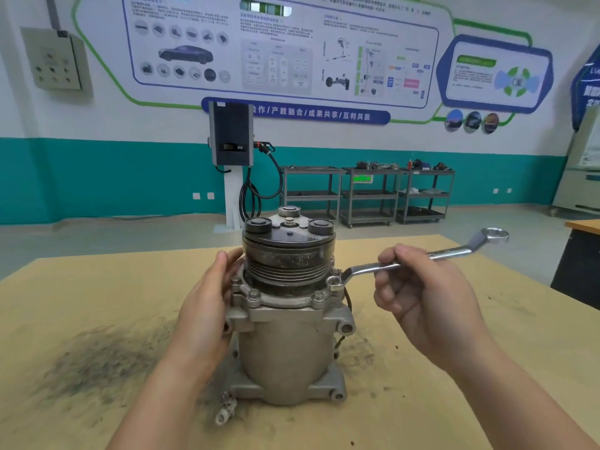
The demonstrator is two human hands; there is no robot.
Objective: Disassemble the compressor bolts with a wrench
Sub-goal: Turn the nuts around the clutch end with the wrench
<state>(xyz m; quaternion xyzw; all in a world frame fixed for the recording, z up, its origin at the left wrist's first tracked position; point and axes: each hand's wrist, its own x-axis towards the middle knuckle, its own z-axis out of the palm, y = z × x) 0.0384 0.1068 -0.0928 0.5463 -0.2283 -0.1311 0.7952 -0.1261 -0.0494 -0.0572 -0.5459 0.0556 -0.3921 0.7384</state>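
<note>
Now a flange bolt [334, 282] is being worked with the wrench [412, 259].
The compressor [287, 323], upright on the table [454, 368], is steadied by the left hand [207, 306] with flat fingers; the shank is gripped by the right hand [422, 293] for leverage.

One compressor [289, 319] stands on one table [454, 368]. One wrench [418, 259] is present. Four flange bolts are visible: [235, 281], [253, 294], [318, 295], [334, 281]. Two hands are in view: left hand [207, 306], right hand [425, 297]. Three shelf carts [367, 196] line the wall.
</note>
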